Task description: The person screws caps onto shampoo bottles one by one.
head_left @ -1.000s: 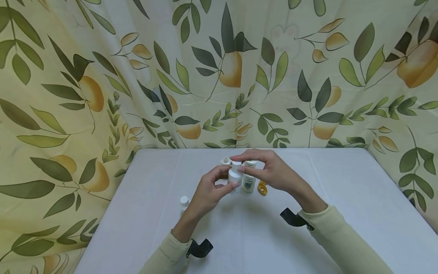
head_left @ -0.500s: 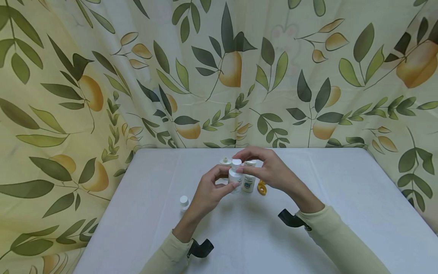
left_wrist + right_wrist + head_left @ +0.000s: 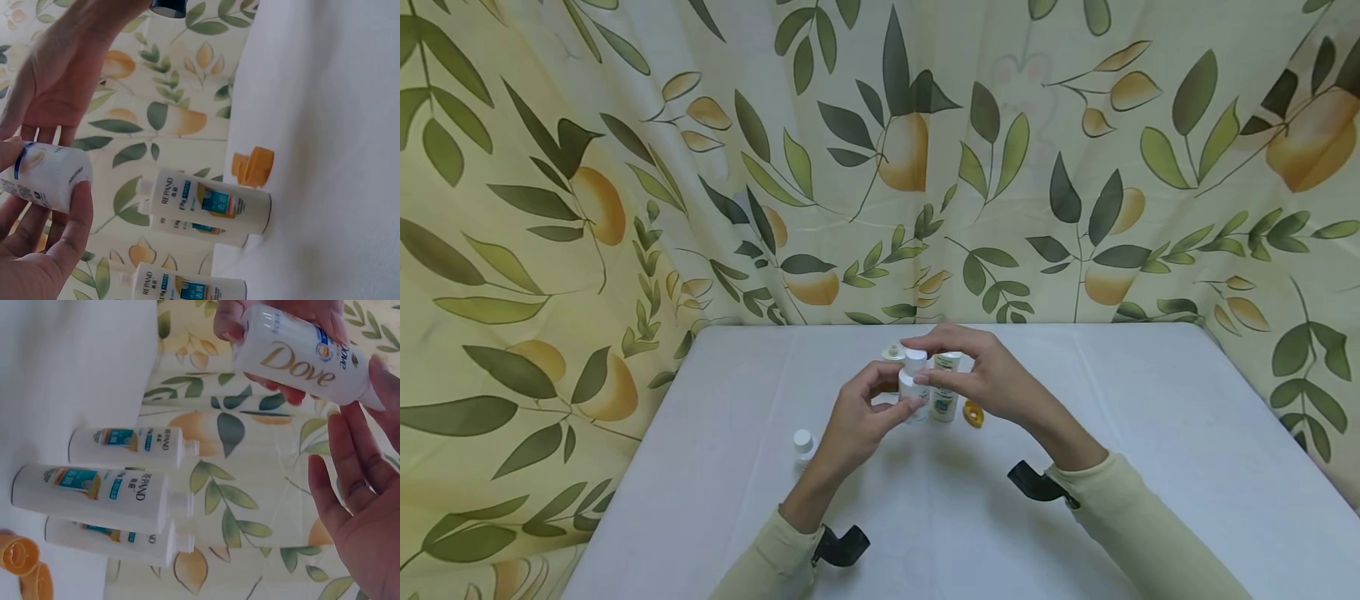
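My left hand (image 3: 861,412) holds a small white Dove bottle (image 3: 303,356) by its body, up off the table. In the head view the bottle is upright, its white cap (image 3: 915,359) on top. My right hand (image 3: 992,375) pinches this cap between thumb and index finger, while its other fingers (image 3: 340,481) extend loosely in the right wrist view. Just behind the hands stand three white Repand bottles; the nearest (image 3: 94,495) and another (image 3: 128,448) show blue labels. Fingers cover part of the Dove bottle's body.
Yellow-orange caps (image 3: 20,555) lie on the white-covered table (image 3: 1075,517), right of the Repand bottles. Another small white bottle (image 3: 803,442) stands at the left, partly hidden by my left wrist. A leaf-and-fruit patterned curtain (image 3: 865,275) hangs behind the table's far edge.
My right hand's fingers shift over the cap, lifting slightly at half a second ago and now lower around it. The left hand keeps its grip on the Dove bottle, nearly still.
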{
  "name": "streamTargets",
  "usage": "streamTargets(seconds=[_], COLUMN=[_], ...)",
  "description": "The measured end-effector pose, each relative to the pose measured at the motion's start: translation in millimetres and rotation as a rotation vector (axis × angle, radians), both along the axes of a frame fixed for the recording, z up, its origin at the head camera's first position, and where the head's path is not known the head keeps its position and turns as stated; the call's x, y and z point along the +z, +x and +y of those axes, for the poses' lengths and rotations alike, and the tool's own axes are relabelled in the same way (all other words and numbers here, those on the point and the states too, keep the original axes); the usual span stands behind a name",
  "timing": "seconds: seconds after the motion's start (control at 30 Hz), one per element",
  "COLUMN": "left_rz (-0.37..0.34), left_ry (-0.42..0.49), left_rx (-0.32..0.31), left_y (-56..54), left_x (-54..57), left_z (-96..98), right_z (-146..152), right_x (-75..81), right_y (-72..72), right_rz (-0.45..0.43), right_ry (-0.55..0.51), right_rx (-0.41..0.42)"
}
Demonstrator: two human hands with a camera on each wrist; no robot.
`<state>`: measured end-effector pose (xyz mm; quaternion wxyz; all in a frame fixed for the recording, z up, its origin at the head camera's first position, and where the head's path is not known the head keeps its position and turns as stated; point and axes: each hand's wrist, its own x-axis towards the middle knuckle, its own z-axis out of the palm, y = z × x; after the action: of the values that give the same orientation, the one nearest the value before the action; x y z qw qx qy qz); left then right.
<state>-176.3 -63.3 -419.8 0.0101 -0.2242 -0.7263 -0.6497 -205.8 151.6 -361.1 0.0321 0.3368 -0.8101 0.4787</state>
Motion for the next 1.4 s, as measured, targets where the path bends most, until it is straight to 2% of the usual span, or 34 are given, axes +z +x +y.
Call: streamTargets(seconds=[0.2,0.43,0.77,1.3,1.4], left_rz=[-0.002,-0.023,-0.034,0.005,0.011], left_ry=[-0.001,-0.006,0.006,0.037,0.035], left_rx=[0.023,0.031,-0.009,-0.038,-0.028], left_y=[-1.4,-1.9,-0.9,1.3,1.3], left_x=[-0.9,-1.5,-3.2,-2.1,-1.9], left_z=[-2.4,-4.2,-2.3,4.2,5.2], right_z=[5.1,8.5,5.3,-2.3,-3.2], right_x=[1.2,1.6,-1.2,-1.4,-1.0], right_y=[-0.4,-2.0,-4.2,-0.2,-0.2], right_rz=[-0.009,-0.014,0.039,-0.004,-0.005], right_ry=[0.025,0.018,-0.036,-0.048,-0.054], right_rx=[0.016,-0.007,-0.041,-0.019,-0.009])
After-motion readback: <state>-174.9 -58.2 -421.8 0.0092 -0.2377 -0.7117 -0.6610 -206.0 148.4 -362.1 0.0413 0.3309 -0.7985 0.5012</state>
